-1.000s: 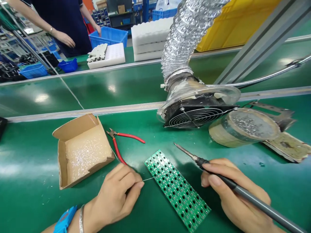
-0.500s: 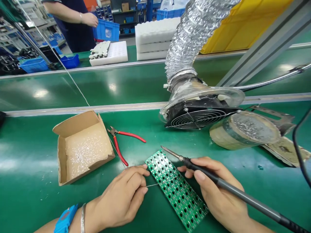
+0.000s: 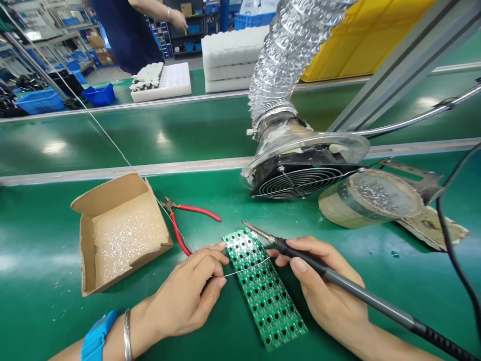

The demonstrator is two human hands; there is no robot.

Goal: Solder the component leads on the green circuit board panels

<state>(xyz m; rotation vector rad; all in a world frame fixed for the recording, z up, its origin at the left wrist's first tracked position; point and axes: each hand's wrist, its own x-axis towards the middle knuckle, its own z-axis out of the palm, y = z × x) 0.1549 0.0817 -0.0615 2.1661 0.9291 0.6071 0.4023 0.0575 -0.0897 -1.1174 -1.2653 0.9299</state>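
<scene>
A green circuit board [image 3: 259, 288] with rows of black round holes lies on the green bench between my hands. My left hand [image 3: 195, 291] is closed, pinching a thin solder wire [image 3: 244, 271] whose free end stretches across the board. Its fingertips are close to the board's upper left edge. In my right hand [image 3: 325, 281] is a soldering iron [image 3: 330, 276], held like a pen. The iron's tip points up and left, above the far end of the board. Fingers of my right hand are near the board's right edge.
An open cardboard box [image 3: 124, 235] with small wire clippings stands left. Red-handled cutting pliers [image 3: 180, 225] lie beside it. A fume fan [image 3: 300, 180] on a foil duct [image 3: 278, 65] hangs ahead, next to a round container [image 3: 372, 198]. Across the bench stands another person [image 3: 128, 35].
The view has shifted slightly. The board has turned a little, and more solder wire now spans it. The other person's hand has left the blue bin.
</scene>
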